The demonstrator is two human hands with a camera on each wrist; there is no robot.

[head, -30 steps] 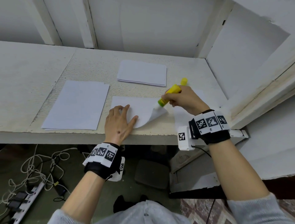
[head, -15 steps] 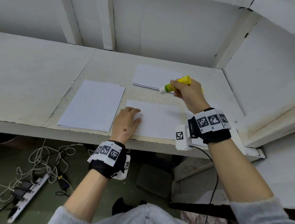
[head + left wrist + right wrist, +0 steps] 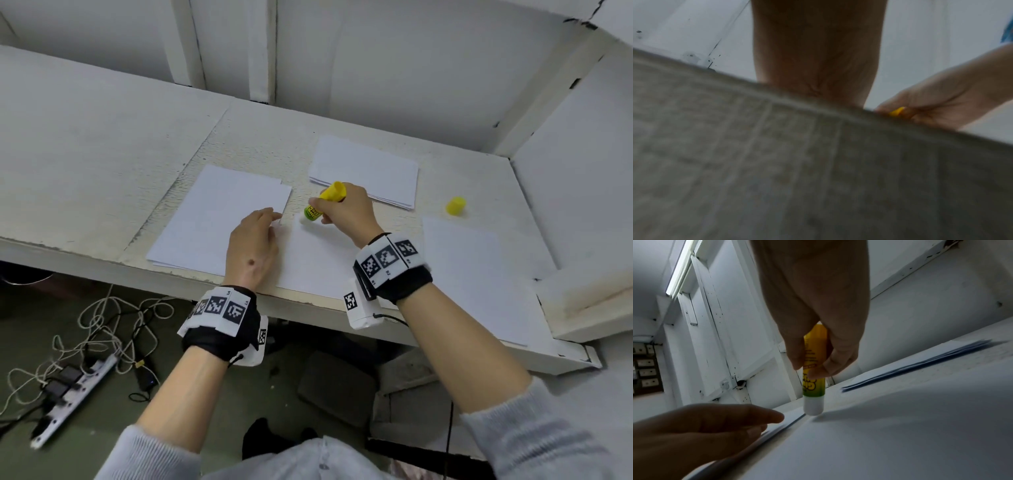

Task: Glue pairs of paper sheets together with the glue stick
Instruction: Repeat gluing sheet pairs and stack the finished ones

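1. The glue stick (image 3: 323, 205), yellow with a green band and a white tip, is tilted with its tip down at the far left corner of a single white sheet (image 3: 318, 263) lying at the near edge of the white desk (image 3: 102, 144). In the right wrist view the white tip (image 3: 813, 407) sits at the paper's surface; contact cannot be confirmed.
2. The right hand (image 3: 346, 216) grips the glue stick, with thumb and fingers curled around its barrel.
3. The left hand (image 3: 253, 250) rests just left of the glue stick, fingers loosely extended and holding nothing, lying across the left edge of the single sheet and the neighbouring stack.
4. A stack of white sheets (image 3: 219, 219) lies just left of the glue stick, partly under the left hand.
5. A second stack of paper (image 3: 366, 171) lies just beyond the glue stick, toward the back wall.
6. A yellow cap (image 3: 456, 205) stands on the desk well to the right of the glue stick.
7. Another white sheet (image 3: 476, 274) lies to the right of the glue stick, nearer the desk edge.
8. Under the desk, left of the glue stick, a power strip (image 3: 68, 387) and tangled cables lie on the floor.
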